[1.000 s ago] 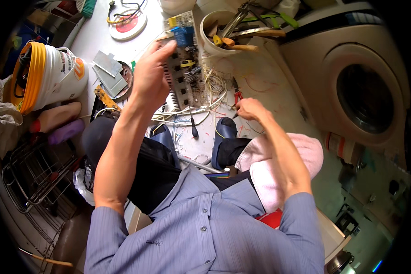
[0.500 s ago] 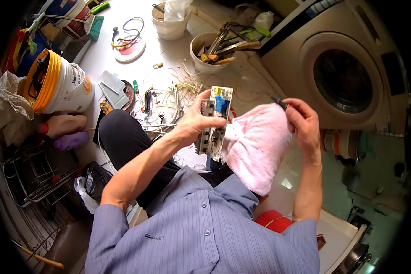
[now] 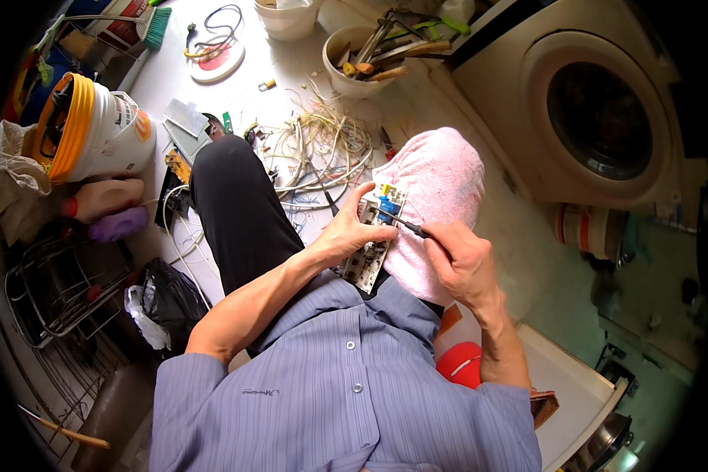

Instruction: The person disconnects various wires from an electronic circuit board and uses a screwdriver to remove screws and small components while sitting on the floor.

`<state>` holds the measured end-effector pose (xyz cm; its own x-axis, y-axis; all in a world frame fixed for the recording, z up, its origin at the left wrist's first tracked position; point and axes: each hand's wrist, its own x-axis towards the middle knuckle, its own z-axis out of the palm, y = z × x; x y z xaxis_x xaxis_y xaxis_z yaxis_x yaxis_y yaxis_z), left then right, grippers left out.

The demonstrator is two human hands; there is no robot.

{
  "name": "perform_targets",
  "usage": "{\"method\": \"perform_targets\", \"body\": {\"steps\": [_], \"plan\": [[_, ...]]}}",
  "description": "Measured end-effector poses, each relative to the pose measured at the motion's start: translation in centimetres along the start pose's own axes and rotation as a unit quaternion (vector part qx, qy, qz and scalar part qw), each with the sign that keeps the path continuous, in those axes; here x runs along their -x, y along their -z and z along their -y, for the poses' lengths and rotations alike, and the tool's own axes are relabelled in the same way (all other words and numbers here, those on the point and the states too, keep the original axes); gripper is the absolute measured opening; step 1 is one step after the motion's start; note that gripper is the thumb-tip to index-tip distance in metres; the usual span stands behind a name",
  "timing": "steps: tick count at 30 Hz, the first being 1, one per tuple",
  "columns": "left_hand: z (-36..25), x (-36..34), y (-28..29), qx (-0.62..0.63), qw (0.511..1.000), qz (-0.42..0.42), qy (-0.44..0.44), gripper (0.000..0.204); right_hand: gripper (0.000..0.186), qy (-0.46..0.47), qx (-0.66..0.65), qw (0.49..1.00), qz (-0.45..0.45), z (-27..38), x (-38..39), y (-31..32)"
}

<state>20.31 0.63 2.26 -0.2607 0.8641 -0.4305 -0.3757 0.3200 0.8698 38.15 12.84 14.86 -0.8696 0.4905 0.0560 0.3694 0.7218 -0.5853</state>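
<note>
A long printed circuit board (image 3: pixel 365 271) with a blue component (image 3: pixel 385 203) and a yellow part rests at the edge of a pink towel (image 3: pixel 440 165) draped over my right thigh. My left hand (image 3: pixel 346 236) grips the board along its left side, thumb lying across its face. In my right hand (image 3: pixel 462 261) is a screwdriver (image 3: pixel 409 226) with a dark handle; its shaft crosses the board near the blue component, though exactly what the tip touches is too small to tell.
A heap of loose wires (image 3: pixel 326 138) lies beyond my knees, near metal plates (image 3: pixel 185 118). Tool bucket (image 3: pixel 346 71) at the back; white bucket (image 3: pixel 122 141) with yellow rims left; washing machine (image 3: pixel 543 63) right; wire rack (image 3: pixel 55 291) and black bag (image 3: pixel 169 299) lower left.
My left hand brought the board from the floor area down onto my lap. My right hand left the red-handled tool, raised a screwdriver, then moved it leftward onto the board. My knees rose.
</note>
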Motion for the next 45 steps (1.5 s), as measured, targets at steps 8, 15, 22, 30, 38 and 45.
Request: {"method": "perform_targets", "body": {"steps": [8,15,22,30,38,45], "plan": [[2.1,-0.7,0.9,0.238,0.963,0.11,0.059,0.094,0.021,-0.013,-0.006,1.0,-0.005,0.0,1.8,-0.9],[2.7,-0.3,0.9,0.385,0.894,0.05,0.223,0.04,0.019,-0.051,-0.042,0.997,0.036,0.6,2.6,0.8],[1.7,0.1,0.2,0.355,0.899,0.017,0.254,0.05,0.019,-0.048,-0.038,0.997,0.047,0.6,2.4,-0.8],[2.6,-0.2,0.1,0.363,0.903,0.044,0.226,0.049,0.02,-0.038,-0.016,0.997,0.066,0.4,2.1,-1.0],[2.5,-0.2,0.1,0.387,0.895,0.044,0.218,0.057,0.022,-0.015,0.038,0.996,0.076,1.0,2.0,-1.1],[2.3,-0.2,0.2,0.378,0.902,0.036,0.204,0.059,0.019,-0.061,-0.012,0.993,0.104,1.1,1.2,-0.7]]}}
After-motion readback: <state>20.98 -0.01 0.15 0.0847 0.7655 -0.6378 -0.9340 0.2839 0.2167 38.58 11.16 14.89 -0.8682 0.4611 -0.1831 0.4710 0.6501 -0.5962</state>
